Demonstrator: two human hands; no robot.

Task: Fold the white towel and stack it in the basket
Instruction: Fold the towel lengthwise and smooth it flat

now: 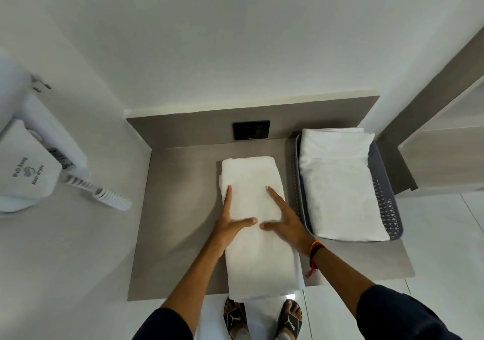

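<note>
A white towel (251,256), folded into a long narrow strip, lies on the grey-brown counter (180,195) and hangs a little over its front edge. My left hand (230,222) lies flat on the towel's left side with fingers spread. My right hand (284,219) presses flat on its right side, thumb pointing toward the left thumb. To the right stands a grey perforated basket (387,198) with folded white towels (340,182) stacked inside.
A black wall socket (251,129) sits on the back panel behind the towel. A white wall-mounted hair dryer (31,172) with a coiled cord (104,193) hangs at the left. White floor tiles and my sandalled feet (262,318) show below the counter edge.
</note>
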